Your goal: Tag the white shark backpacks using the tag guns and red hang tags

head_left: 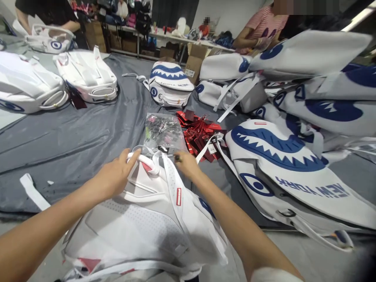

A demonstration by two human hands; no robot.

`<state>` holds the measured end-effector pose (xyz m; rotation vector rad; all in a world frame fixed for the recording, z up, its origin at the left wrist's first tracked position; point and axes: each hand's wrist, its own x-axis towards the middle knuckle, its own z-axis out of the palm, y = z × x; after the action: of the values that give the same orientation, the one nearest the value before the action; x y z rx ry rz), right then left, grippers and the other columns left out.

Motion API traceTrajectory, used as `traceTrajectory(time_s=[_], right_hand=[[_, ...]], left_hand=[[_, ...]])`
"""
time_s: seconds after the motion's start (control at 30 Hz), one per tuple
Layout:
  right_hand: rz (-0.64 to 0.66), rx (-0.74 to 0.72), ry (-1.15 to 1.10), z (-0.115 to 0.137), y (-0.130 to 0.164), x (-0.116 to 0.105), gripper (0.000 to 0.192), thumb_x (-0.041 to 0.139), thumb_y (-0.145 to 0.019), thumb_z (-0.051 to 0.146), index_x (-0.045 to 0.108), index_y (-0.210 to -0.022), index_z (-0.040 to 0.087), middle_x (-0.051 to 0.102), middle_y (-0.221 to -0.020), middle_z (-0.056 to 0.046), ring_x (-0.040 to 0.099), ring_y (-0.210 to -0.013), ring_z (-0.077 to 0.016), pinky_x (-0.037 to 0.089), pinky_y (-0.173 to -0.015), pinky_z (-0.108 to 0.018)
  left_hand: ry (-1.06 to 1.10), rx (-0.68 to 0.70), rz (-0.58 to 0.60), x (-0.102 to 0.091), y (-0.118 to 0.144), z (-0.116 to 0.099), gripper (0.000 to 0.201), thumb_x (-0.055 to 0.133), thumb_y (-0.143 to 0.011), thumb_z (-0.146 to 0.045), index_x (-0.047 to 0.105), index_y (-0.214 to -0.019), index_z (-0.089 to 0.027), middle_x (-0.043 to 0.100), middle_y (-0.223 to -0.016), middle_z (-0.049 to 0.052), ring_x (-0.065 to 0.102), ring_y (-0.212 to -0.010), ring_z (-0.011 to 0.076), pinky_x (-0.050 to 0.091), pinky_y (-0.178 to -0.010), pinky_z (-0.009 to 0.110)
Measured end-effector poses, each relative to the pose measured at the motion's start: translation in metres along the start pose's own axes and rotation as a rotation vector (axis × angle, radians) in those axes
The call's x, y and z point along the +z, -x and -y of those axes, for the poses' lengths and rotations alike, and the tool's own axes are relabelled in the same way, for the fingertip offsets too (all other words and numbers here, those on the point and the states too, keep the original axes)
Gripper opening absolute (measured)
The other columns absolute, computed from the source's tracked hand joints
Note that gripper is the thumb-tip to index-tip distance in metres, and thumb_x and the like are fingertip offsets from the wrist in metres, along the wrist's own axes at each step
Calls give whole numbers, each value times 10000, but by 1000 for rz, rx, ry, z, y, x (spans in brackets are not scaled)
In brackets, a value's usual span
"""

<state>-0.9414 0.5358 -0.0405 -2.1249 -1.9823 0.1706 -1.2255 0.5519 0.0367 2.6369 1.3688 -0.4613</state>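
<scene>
A white padded fabric backpack lies back-side up on the grey cloth-covered surface, directly under both forearms. The left hand has its fingers curled around the backpack's white top carry handle, gripping it. The right hand sits just beside that handle, fingers pinched on a small dark piece at the backpack's top edge; what that piece is cannot be told. Just beyond the fingers lies a clear plastic bag of small dark parts, and to its right a heap of red card hangtags. Right of the right hand rests a white backpack printed with a blue shark mouth. A person in a striped pink shirt is across the surface.
</scene>
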Motion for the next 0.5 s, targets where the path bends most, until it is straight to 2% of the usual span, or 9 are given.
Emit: traceTrajectory(time_s=[0.03,0.13,0.23,0.33,0.5], right_hand=[[69,-30,47,-3,-16,13,281,577,-853,64,716,-1082,148,725,-1111,-110,673,-1012,-220,516,-862,-284],[81,-69,109,-2,-53,39,210,602,-899,101,709,-1079,120,685,-1193,-139,624,-1122,-228,495,-911,-291],[130,-71,182,0,-74,51,161,614,-969,239,689,-1023,108,698,-1083,-105,655,-1037,-213,530,-908,-365],[209,-120,228,-4,-80,60,210,631,-977,318,671,-1046,123,687,-1052,-61,667,-986,-195,559,-896,-406],[251,-180,239,-5,-68,68,221,628,-975,293,662,-1099,113,672,-1131,-92,645,-1063,-216,548,-922,-417]], left_hand=[[-5,-5,2,0,-1,0,936,466,-831,-44,-6,-1618,-228,158,-1645,220,584,-1261,358,582,-843,428],[-11,-29,10,1,-3,-1,960,463,-824,-35,-28,-1617,-259,148,-1656,201,580,-1272,347,586,-834,413],[-1,-36,21,2,-3,0,967,455,-821,-32,-44,-1615,-264,133,-1664,194,568,-1291,339,584,-845,406],[7,-31,30,2,-3,0,965,449,-818,-29,-44,-1616,-257,125,-1667,194,549,-1315,341,581,-861,409],[9,-36,28,0,-3,-3,963,463,-815,-28,-14,-1618,-263,136,-1663,204,577,-1282,345,589,-853,429]])
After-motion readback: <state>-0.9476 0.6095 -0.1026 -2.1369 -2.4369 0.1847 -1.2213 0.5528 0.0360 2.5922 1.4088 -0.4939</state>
